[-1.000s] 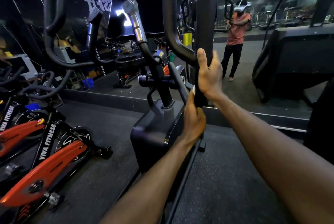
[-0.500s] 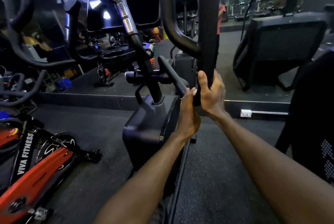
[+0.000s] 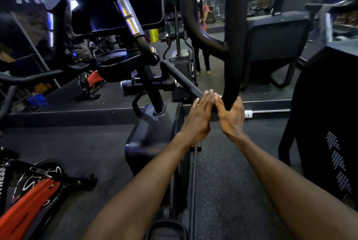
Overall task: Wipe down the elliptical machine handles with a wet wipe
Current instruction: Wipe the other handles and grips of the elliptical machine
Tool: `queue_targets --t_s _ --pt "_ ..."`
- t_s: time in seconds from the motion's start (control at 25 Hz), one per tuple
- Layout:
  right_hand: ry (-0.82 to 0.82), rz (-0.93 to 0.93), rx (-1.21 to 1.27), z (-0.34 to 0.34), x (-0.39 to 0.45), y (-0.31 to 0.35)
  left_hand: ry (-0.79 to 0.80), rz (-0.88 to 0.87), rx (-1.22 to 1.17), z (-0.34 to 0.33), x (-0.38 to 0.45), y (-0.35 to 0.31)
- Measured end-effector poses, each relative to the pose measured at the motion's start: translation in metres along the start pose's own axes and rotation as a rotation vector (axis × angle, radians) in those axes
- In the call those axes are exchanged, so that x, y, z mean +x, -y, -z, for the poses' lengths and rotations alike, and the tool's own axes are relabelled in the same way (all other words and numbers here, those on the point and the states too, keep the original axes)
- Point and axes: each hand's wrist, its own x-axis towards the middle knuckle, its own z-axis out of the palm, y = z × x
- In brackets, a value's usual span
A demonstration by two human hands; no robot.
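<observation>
Elliptical machine [image 3: 155, 133] fills the middle of the view, black housing on the rubber floor [image 3: 232, 181], mirror [image 3: 271, 26] behind it. A red exercise bike [image 3: 29, 201] lies low left, well apart.

Moving handle [image 3: 235, 36] — thick black tube, dropping from the top edge to its lower end by the hands. Rigid, fixed to the machine, likely smooth-coated, so a wet wipe should slide easily; it won't flex under pressure. Best to wrap the tube fully and pull along its length. A second grip with metal sensor bands [image 3: 127, 17] stands left of it, untouched.

Right hand [image 3: 231, 117] wraps the tube's lower end, fingers curled around the back, thumb in front.

Left hand [image 3: 197, 121] just beside it, fingers straight and together, tips touching the right thumb at the tube.

Wet wipe [image 3: 218, 95] — only a white sliver shows at the fingertips. Cannot tell which hand holds it. Soft, light, will bunch if not held flat.
</observation>
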Motion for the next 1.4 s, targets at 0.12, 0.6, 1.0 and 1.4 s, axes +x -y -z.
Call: queue_targets --t_s 0.12,0.6,1.0,1.4 --pt "-0.051 -0.076 0.011 -0.008 -0.001 -0.003 -0.010 0.040 0.114 0.009 0.012 0.029" --pt "0.045 -0.068 0.015 -0.013 -0.004 -0.014 -0.009 -0.062 -0.027 -0.004 0.007 0.021" --pt "-0.089 -0.231 0.249 -0.059 -0.002 -0.026 0.026 0.033 0.003 0.007 0.042 0.092" --pt "-0.015 -0.151 0.149 -0.059 0.012 -0.049 0.089 0.131 0.130 0.008 0.083 0.131"
